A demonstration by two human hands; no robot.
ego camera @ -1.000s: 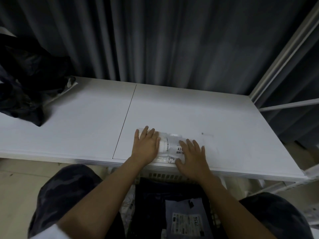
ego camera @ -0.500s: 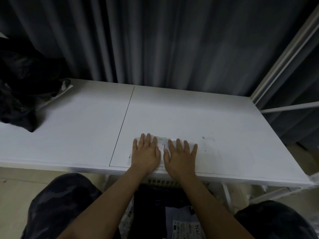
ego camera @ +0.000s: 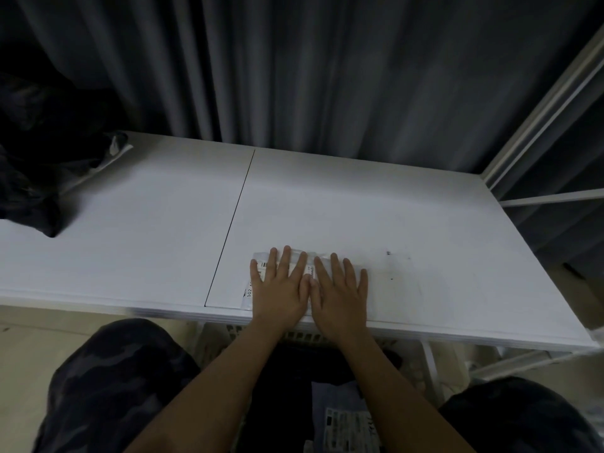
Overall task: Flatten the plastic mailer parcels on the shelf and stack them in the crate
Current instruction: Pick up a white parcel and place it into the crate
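Clear plastic lies under my left hand (ego camera: 280,287) and right hand (ego camera: 340,289), both flat with straight fingers, pressing the parcel (ego camera: 258,279) onto the white shelf (ego camera: 359,207) near its front edge. At six o'clock, the crate (ego camera: 217,335) holds a grey mailer (ego camera: 343,416).

White labelled mailer parcel (ego camera: 258,276) lies flat near the shelf (ego camera: 359,207) edge.

Dim, bluish light falls brightest on the white shelf (ego camera: 327,204), while its far-left corner sinks into black shadow and wide-angle distortion bows the picture's edges.
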